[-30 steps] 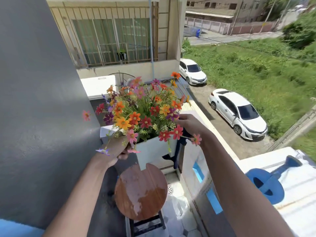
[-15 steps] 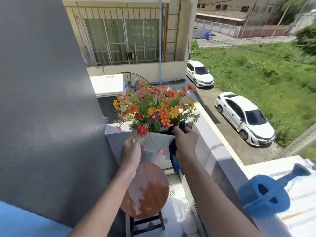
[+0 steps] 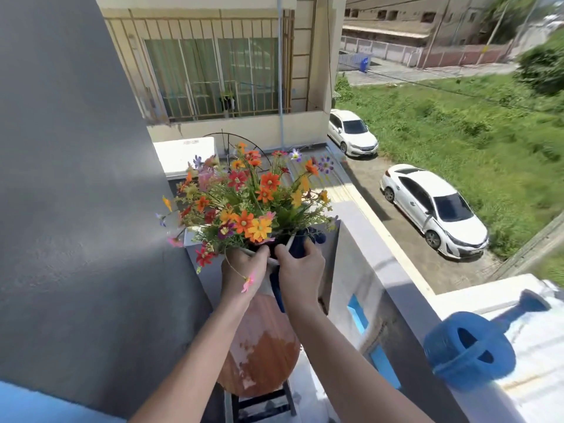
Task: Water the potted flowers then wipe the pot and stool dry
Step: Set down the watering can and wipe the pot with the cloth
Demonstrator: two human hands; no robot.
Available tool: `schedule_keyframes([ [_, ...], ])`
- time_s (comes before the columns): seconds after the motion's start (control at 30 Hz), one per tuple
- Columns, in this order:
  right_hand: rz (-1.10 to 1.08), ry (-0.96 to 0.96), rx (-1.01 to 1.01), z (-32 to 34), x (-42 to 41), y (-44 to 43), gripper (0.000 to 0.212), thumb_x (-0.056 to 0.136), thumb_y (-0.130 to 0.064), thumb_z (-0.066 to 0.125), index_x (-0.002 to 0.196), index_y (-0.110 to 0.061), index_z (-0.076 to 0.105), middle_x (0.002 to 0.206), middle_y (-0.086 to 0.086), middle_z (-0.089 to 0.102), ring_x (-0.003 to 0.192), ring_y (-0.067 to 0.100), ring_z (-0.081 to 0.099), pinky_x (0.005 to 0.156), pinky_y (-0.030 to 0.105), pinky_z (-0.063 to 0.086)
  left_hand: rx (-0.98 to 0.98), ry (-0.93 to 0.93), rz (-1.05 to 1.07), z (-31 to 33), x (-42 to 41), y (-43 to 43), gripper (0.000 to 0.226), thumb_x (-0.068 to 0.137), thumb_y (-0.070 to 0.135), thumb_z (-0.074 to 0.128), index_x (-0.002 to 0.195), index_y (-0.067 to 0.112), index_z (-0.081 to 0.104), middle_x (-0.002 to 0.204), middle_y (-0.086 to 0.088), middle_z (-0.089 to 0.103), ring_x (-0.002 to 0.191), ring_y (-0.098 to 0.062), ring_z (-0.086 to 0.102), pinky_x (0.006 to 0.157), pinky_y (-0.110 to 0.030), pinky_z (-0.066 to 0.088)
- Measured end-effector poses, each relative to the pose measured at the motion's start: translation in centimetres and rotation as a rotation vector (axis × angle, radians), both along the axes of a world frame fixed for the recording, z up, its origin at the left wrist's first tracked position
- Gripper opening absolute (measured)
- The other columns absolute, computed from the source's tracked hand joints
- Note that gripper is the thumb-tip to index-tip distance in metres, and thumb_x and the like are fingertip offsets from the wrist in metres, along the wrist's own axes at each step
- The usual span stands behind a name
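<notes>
A bunch of orange, red, yellow and purple flowers [image 3: 244, 203] fills a white pot [image 3: 268, 289], which I hold in the air above the round wooden stool [image 3: 262, 355]. My left hand [image 3: 241, 270] grips the pot's near rim. My right hand [image 3: 300, 274] presses a dark blue cloth [image 3: 300, 244] against the pot's right rim and side; the cloth hangs down between my hands. Most of the pot is hidden by hands and flowers. The stool's top carries wet patches.
A grey wall [image 3: 76, 178] stands close on the left. The white balcony parapet [image 3: 393, 279] runs along the right, with a blue watering can [image 3: 470, 352] lying on its ledge. Far below are two white cars [image 3: 433, 209] and grass.
The pot has moved farther away and slightly up. My left hand shifted from the pot's lower side to its near rim. My right hand came nearer the left, still on the cloth.
</notes>
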State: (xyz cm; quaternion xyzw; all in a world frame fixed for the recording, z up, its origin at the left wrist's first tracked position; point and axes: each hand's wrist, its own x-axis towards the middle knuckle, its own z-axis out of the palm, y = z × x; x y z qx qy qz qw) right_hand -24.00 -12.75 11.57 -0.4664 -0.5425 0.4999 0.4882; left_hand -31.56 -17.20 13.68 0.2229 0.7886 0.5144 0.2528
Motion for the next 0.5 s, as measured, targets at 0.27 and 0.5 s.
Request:
schedule_keyframes([
  [0.27,-0.001,0.109,-0.050,1.1,0.4,4.5,0.022,0.084,-0.019,0.048,0.063,-0.027,0.047,0.079,0.003,0.041,0.070,0.019,0.040,0.069,0.039,0.033,0.103,-0.140,-0.014,1.4,-1.3,-0.1,0.026,0.079,0.012,0.057,0.057,-0.001,0.060,0.043,-0.008,0.058,0.042,-0.026,0.059,0.039,-0.027,0.044],
  [0.5,-0.006,0.013,0.026,1.9,0.6,7.2,0.010,0.087,-0.014,0.049,0.082,-0.011,0.057,0.089,0.008,0.054,0.077,0.019,0.048,0.072,0.035,0.037,0.194,-0.301,0.010,1.3,-1.0,-0.1,0.018,0.085,0.004,0.052,0.068,-0.002,0.057,0.048,-0.011,0.047,0.051,-0.027,0.060,0.042,-0.026,0.054],
])
